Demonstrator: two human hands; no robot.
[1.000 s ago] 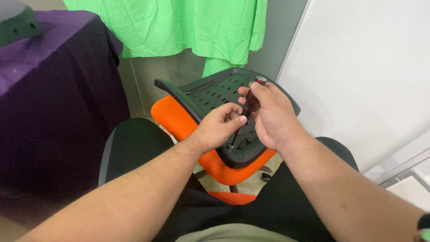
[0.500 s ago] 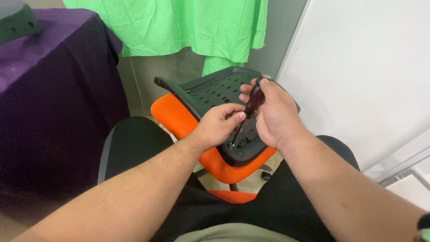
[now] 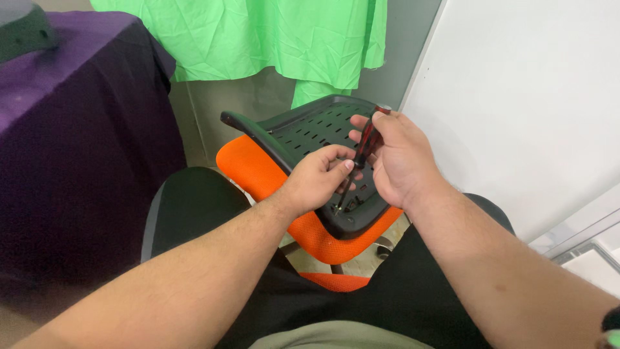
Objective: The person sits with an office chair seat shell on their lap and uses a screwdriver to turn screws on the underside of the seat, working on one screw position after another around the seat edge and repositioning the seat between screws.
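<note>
My right hand (image 3: 397, 158) grips the dark red and black handle of a screwdriver (image 3: 361, 152). Its shaft slants down-left, and the tip rests on the lower part of a black slotted plastic chair panel (image 3: 303, 132). My left hand (image 3: 320, 174) pinches the shaft near the tip with thumb and fingers. The panel sits against an orange mesh chair cushion (image 3: 252, 168), tilted up in front of my knees.
A table with a purple cloth (image 3: 71, 129) stands at the left. A green cloth (image 3: 258, 35) hangs behind the chair part. A white wall panel (image 3: 529, 110) runs along the right. My black-trousered legs (image 3: 194, 207) fill the foreground.
The screwdriver has tilted more upright and my right hand has lifted slightly along the handle. My left hand has stayed at the shaft.
</note>
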